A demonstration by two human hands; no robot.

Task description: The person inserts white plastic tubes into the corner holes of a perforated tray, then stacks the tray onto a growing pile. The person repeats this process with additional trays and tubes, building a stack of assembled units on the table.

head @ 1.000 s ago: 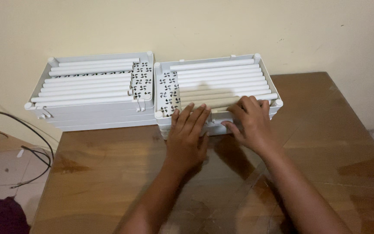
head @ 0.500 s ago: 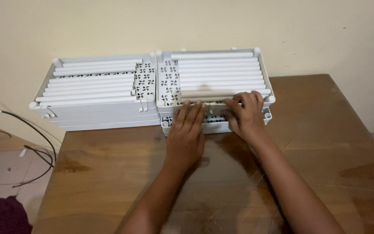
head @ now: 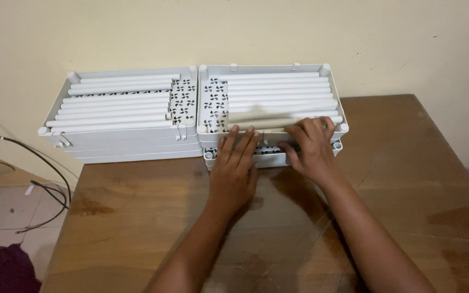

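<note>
Two stacks of white plastic trays stand side by side against the wall on a brown wooden table (head: 137,217). Each top tray carries several white tubes and a perforated panel. My left hand (head: 234,165) lies flat, fingers slightly apart, pressing the front wall of the right stack (head: 278,89). My right hand (head: 308,146) curls its fingers over the front rim of that stack's top tray, thumb underneath, touching the nearest tube (head: 256,122). The left stack (head: 120,103) is untouched.
A cream wall stands directly behind the stacks. Black cables (head: 33,163) hang past the table's left edge. A dark purple cloth (head: 1,268) lies on the floor at lower left. Bare wood stretches to the right of the stacks (head: 408,163).
The right stack has slid back toward the wall and straightened beside the left stack. Both hands moved forward with it.
</note>
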